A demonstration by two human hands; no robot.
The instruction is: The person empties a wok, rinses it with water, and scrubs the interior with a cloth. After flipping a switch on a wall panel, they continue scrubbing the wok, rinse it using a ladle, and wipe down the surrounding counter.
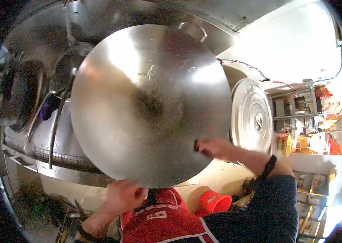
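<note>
A very large metal wok (110, 133) fills the middle of the view, its shiny inside facing me and a darker patch at its centre. At its near rim, my left hand (124, 196) is closed on the edge, somewhat blurred. My right hand (217, 149) reaches over the lower right part of the wok, fingers closed around a small dark scrubbing pad (197, 146) held close over the metal. A loop handle (194, 30) sticks out beyond the far rim.
Left of the wok is a metal stove counter (67, 162) with long-handled tools (57, 129) and a pot (25, 95). A round metal lid (252, 117) stands to the right. Below are a red bucket (215, 201) and my red apron (163, 222). Shelves (312, 198) stand farther right.
</note>
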